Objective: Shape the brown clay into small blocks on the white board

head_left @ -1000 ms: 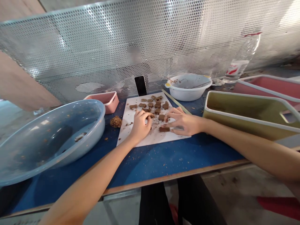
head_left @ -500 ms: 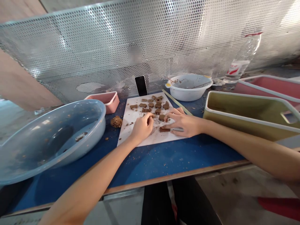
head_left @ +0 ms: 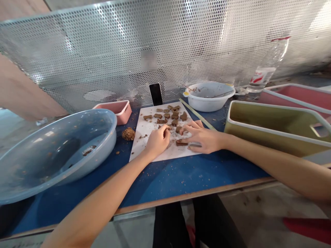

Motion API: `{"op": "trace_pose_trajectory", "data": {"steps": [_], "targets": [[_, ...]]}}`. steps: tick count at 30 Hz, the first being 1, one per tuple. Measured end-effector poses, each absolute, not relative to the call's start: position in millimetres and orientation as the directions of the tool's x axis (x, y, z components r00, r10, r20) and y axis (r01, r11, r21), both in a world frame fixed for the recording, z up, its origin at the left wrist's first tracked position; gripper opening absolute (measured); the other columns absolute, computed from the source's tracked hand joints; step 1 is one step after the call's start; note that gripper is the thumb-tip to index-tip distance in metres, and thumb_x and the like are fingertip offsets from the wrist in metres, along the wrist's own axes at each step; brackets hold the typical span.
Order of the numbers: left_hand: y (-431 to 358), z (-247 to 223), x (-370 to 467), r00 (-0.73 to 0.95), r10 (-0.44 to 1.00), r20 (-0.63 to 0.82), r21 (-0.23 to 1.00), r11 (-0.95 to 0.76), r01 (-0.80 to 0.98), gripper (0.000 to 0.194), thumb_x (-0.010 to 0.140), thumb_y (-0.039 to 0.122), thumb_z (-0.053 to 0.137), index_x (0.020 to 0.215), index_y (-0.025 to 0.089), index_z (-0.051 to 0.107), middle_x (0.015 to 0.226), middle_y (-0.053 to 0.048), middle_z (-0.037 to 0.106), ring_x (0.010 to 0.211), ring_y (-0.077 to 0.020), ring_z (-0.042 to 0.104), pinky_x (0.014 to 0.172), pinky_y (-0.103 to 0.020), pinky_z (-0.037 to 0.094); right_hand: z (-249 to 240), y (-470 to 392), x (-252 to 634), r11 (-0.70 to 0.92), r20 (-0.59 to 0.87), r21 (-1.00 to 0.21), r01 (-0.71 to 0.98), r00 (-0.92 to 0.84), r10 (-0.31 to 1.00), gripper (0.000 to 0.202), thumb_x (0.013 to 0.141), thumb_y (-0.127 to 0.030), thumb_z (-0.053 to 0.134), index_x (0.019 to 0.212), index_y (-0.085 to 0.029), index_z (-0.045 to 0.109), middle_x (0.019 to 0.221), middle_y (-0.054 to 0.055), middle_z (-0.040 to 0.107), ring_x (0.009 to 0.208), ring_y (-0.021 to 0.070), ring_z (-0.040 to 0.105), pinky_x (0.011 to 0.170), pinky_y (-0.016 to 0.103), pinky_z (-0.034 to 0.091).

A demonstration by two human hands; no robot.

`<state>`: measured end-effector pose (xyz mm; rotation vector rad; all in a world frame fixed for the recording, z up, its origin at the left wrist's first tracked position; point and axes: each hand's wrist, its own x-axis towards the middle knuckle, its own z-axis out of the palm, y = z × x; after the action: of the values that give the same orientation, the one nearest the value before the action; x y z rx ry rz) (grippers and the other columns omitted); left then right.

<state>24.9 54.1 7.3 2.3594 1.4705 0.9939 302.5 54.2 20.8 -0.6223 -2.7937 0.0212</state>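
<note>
My left hand [head_left: 158, 140] is closed at the left-middle of a white board [head_left: 141, 137], fingers curled and thumb against them, with a bit of brown clay [head_left: 168, 127] at the tips. Facing it, my right hand [head_left: 203, 138] has its fingers apart. One fingertip is beside a small clay block [head_left: 178, 129]; the thumb reaches over a flat reddish-brown piece [head_left: 181, 143]. Something greyish and thin shows under that hand, its kind unclear. Further back on the board lie several shaped clay pieces [head_left: 167, 116], among crumbs.
A large blue basin [head_left: 103, 137], a pink box [head_left: 124, 115] and a brown lump [head_left: 128, 133] are left. A phone [head_left: 155, 94] stands behind the board. Rightward are a pale strip [head_left: 198, 114], white bowl [head_left: 209, 103], olive bin [head_left: 269, 132] and bottle [head_left: 262, 74].
My right hand has shifted very slightly, its fingers now a little further left and lower. My left hand and the clay pieces stay almost where they were.
</note>
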Motion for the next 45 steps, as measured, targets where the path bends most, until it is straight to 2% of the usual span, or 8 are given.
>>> {"op": "trace_pose_trajectory", "data": {"steps": [4, 15, 20, 24, 29, 36, 42, 45], "targets": [[54.1, 6.5, 24.4, 0.277, 0.861, 0.426, 0.509, -0.481, 0.714, 0.028, 0.105, 0.021, 0.052, 0.116, 0.018, 0.078, 0.064, -0.001, 0.068, 0.055, -0.0182, 0.061, 0.062, -0.030, 0.040, 21.0, 54.5, 303.9, 0.913, 0.375, -0.071, 0.401, -0.838, 0.397, 0.043, 0.110, -0.037, 0.059, 0.150, -0.035, 0.074, 0.143, 0.016, 0.058, 0.131, 0.0384, 0.048, 0.108, 0.061, 0.041], [56.3, 4.3, 24.8, 0.259, 0.865, 0.431, 0.509, -0.469, 0.722, 0.028, 0.105, 0.022, 0.053, 0.116, 0.020, 0.078, 0.070, -0.003, 0.072, 0.061, -0.0199, 0.065, 0.066, -0.030, 0.042, 20.5, 49.1, 295.8, 0.908, 0.239, -0.035, 0.418, -0.878, 0.414, 0.042, 0.108, -0.034, 0.061, 0.147, -0.036, 0.075, 0.152, 0.015, 0.055, 0.142, 0.0425, 0.042, 0.112, 0.068, 0.042], [56.4, 6.8, 23.4, 0.052, 0.910, 0.412, 0.592, -0.310, 0.744, 0.026, 0.102, 0.022, 0.053, 0.107, 0.020, 0.078, 0.057, 0.001, 0.061, 0.052, -0.0192, 0.056, 0.058, -0.031, 0.032, 19.2, 49.6, 297.1, 0.896, 0.346, -0.006, 0.444, -0.840, 0.419, 0.042, 0.111, -0.038, 0.057, 0.149, -0.037, 0.074, 0.147, 0.015, 0.056, 0.134, 0.0395, 0.046, 0.109, 0.065, 0.042], [59.8, 8.1, 21.9, -0.089, 0.909, 0.406, 0.691, -0.242, 0.681, 0.023, 0.099, 0.021, 0.053, 0.103, 0.020, 0.075, 0.055, 0.003, 0.057, 0.048, -0.0180, 0.049, 0.055, -0.031, 0.029, 16.1, 48.6, 294.4, 0.880, 0.306, -0.033, 0.473, -0.834, 0.459, 0.043, 0.110, -0.043, 0.059, 0.151, -0.037, 0.072, 0.153, 0.016, 0.052, 0.139, 0.0426, 0.044, 0.111, 0.067, 0.041], [62.7, 7.1, 21.1, -0.127, 0.892, 0.434, 0.724, -0.262, 0.638, 0.021, 0.097, 0.020, 0.051, 0.101, 0.021, 0.072, 0.052, 0.004, 0.052, 0.048, -0.0178, 0.047, 0.055, -0.032, 0.029, 15.0, 46.8, 291.1, 0.879, 0.235, -0.041, 0.474, -0.851, 0.470, 0.043, 0.110, -0.041, 0.059, 0.150, -0.035, 0.073, 0.154, 0.016, 0.052, 0.145, 0.0448, 0.040, 0.114, 0.069, 0.040], [62.1, 6.6, 21.8, -0.125, 0.894, 0.429, 0.740, -0.269, 0.616, 0.021, 0.096, 0.022, 0.051, 0.101, 0.021, 0.072, 0.051, 0.005, 0.049, 0.047, -0.0177, 0.046, 0.055, -0.031, 0.028, 20.6, 51.7, 299.4, 0.922, 0.403, 0.006, 0.388, -0.845, 0.353, 0.037, 0.112, -0.038, 0.057, 0.143, -0.036, 0.078, 0.146, 0.015, 0.059, 0.136, 0.0380, 0.046, 0.109, 0.062, 0.040], [66.8, 9.1, 20.2, -0.272, 0.868, 0.416, 0.821, -0.230, 0.522, 0.023, 0.093, 0.022, 0.051, 0.100, 0.020, 0.073, 0.057, 0.004, 0.051, 0.050, -0.0177, 0.046, 0.056, -0.031, 0.030, 18.4, 52.0, 297.6, 0.914, 0.257, -0.032, 0.405, -0.880, 0.399, 0.040, 0.111, -0.039, 0.059, 0.147, -0.038, 0.076, 0.154, 0.015, 0.056, 0.141, 0.0408, 0.043, 0.110, 0.066, 0.042], [69.6, 11.1, 17.5, -0.359, 0.846, 0.396, 0.855, -0.196, 0.480, 0.026, 0.093, 0.022, 0.050, 0.103, 0.019, 0.074, 0.064, 0.002, 0.058, 0.055, -0.0180, 0.048, 0.060, -0.031, 0.035, 17.8, 51.2, 296.2, 0.915, 0.248, -0.036, 0.402, -0.883, 0.398, 0.041, 0.111, -0.040, 0.060, 0.148, -0.037, 0.075, 0.153, 0.015, 0.055, 0.142, 0.0414, 0.042, 0.111, 0.067, 0.042]]}}
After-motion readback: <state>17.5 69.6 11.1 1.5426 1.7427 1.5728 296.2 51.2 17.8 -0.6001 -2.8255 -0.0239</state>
